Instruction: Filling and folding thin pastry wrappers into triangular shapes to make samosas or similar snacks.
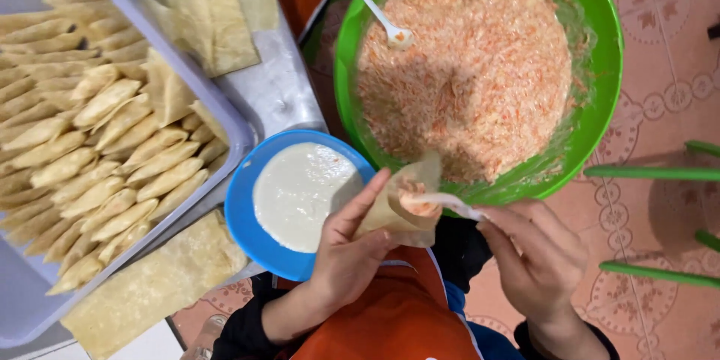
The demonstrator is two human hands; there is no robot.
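Note:
My left hand [345, 251] holds a thin pale wrapper [397, 206] folded into an open pocket, with orange-white filling inside. My right hand [536, 255] grips a white plastic spoon [450, 202] whose bowl rests in the pocket. Just above them stands a large green bowl [600, 22] of shredded orange and white filling [465, 67]. A second white spoon [375, 11] is stuck in that filling at its left. A blue bowl [240, 206] of white paste sits left of my left hand.
A grey tray [232, 116] at left holds several rolled wrappers [97, 135]. Flat wrapper sheets lie below it [150, 285] and on a metal surface above [217, 15]. Green chair bars [652, 173] stand at right over a patterned tile floor [667, 45].

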